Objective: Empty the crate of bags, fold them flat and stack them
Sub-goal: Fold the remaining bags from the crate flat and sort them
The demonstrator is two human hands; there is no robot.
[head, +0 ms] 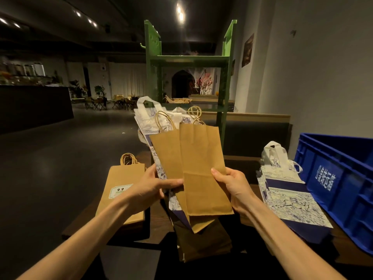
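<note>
The room is dim, warm and yellowish. Two bright ceiling lamps [179, 13] glare just above the green shelf frame [188, 61], flaring slightly. A row of smaller spotlights [84, 18] runs far left of that frame. The kraft bags [198, 168] below the frame catch most light and look sharp. The worktop [159, 225] beneath them sinks into shadow. Wide-angle distortion bends the frame's uprights and stretches the picture's edges; the far background is soft.
</note>
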